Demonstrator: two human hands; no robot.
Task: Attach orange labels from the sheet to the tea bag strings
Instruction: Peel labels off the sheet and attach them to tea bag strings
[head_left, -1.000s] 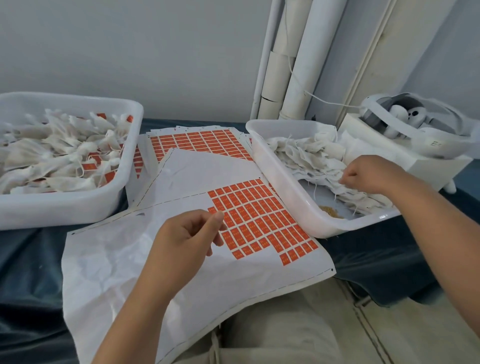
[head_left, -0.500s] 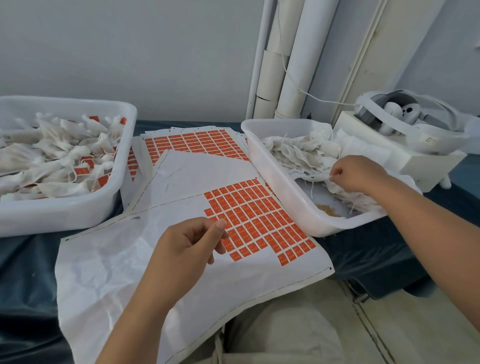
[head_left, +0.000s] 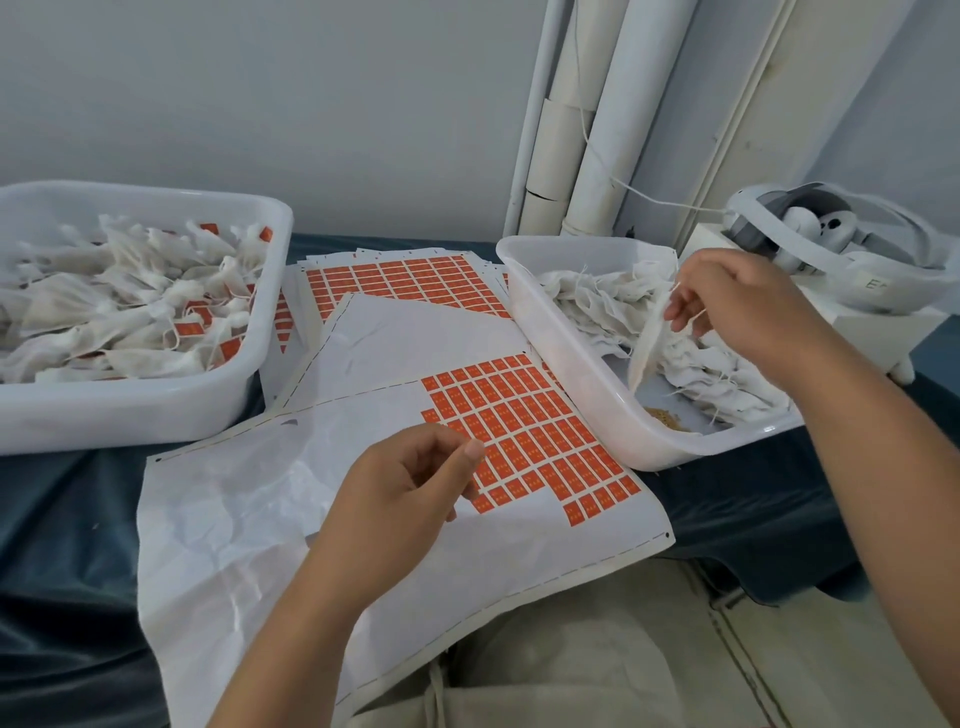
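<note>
head view: the right hand (head_left: 743, 312) pinches a tea bag (head_left: 647, 338) just above the right tub (head_left: 571, 382), where its string could snag neighbouring bags. the left hand (head_left: 410, 483) curls over the label sheet (head_left: 249, 519); i cannot tell whether it holds a label, and a peeled one could fold onto itself.

Crinkled matt paper sheet (head_left: 249, 509), glossy white plastic tub (head_left: 576, 395), thin gauzy cloth tea bags (head_left: 587, 306), and a dark smooth table (head_left: 62, 499) cover.
</note>
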